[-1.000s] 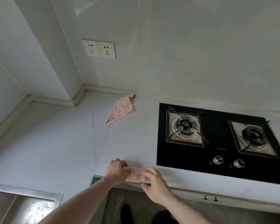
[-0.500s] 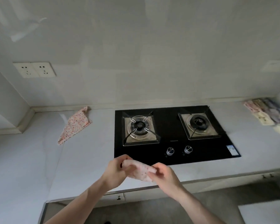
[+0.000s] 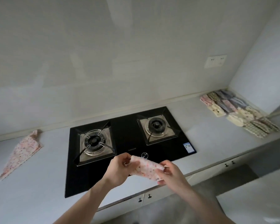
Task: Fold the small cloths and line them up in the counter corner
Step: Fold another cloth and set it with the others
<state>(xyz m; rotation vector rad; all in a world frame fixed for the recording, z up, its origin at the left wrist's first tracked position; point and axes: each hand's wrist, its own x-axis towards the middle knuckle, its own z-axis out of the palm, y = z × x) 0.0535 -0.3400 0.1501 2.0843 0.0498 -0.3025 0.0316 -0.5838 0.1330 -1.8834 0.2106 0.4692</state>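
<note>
A small folded cloth with pink dots (image 3: pixel 146 168) hangs in the air above the front edge of the black gas hob (image 3: pixel 128 147). My left hand (image 3: pixel 118 170) pinches its left end and my right hand (image 3: pixel 170 173) grips its right end. Another pink-dotted cloth (image 3: pixel 22 152) lies unfolded and flat on the counter at the left, near the back wall. Several folded cloths (image 3: pixel 238 110) lie lined up in rows in the far right corner of the counter.
The hob has two burners and its knobs are near my hands. The grey counter (image 3: pixel 208 143) runs from left to right, with cabinet doors below its front edge. A wall socket (image 3: pixel 215 61) sits above the right corner.
My hands have lifted the folded cloth off the counter's front edge and carried it right, over the hob. My view has swung right, bringing the rows of folded cloths into sight.
</note>
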